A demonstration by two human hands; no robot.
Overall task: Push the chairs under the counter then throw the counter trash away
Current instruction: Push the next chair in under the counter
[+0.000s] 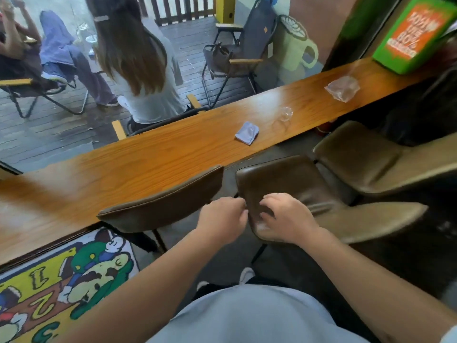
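Note:
A long wooden counter runs from lower left to upper right. On it lie a folded bluish paper napkin, a small clear plastic piece and a crumpled clear plastic bag. The left brown chair stands with its backrest against the counter edge. The middle brown chair is pulled out and turned, its seat showing. My left hand curls on that seat's near left edge. My right hand presses on the seat with bent fingers. A third, tan chair stands out from the counter at right.
A green and orange box stands at the counter's far right end. A cartoon rug covers the floor at lower left. Beyond the glass, people sit on folding chairs on a deck.

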